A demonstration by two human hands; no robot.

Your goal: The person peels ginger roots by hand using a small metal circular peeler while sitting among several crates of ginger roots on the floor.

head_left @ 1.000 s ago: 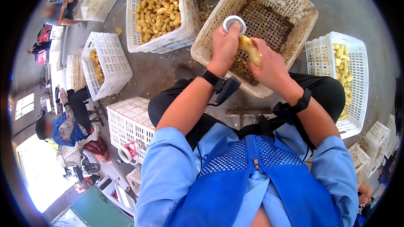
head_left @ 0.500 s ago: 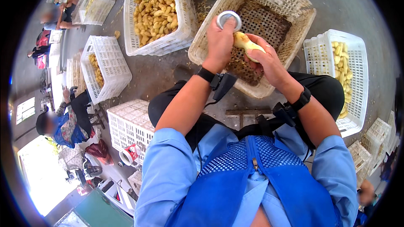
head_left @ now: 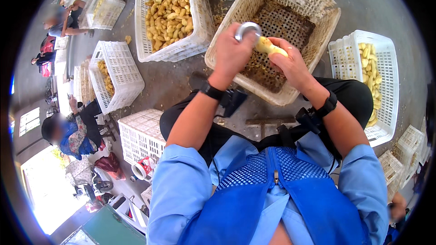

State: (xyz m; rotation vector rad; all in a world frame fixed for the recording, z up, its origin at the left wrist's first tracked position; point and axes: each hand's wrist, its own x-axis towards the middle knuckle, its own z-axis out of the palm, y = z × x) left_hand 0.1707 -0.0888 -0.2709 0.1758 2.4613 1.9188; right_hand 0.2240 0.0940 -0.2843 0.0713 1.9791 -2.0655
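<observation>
The stained crate point(head_left: 315, 7) sat in front of the person, tilted beneath both hands, with brown scraps on its perforated bottom. To its left stood the white crate point(head_left: 181, 50) heaped with brownish-yellow roots; to its right was the second white crate point(head_left: 389, 77), which held paler ones. These containers lay almost as they had half a second earlier. The left hand point(head_left: 233, 53) had dropped slightly and drawn closer to the right; its fingers were clamped around the metal tool. The right hand point(head_left: 293, 66) had hardly moved and was clamped on the far end of the peeled root point(head_left: 272, 49), which lay between the two hands, above the stained crate. The ring-shaped metal tool point(head_left: 249, 26) had tipped and now sat lower, just beside the root's near end; whether they touched could not be told.
</observation>
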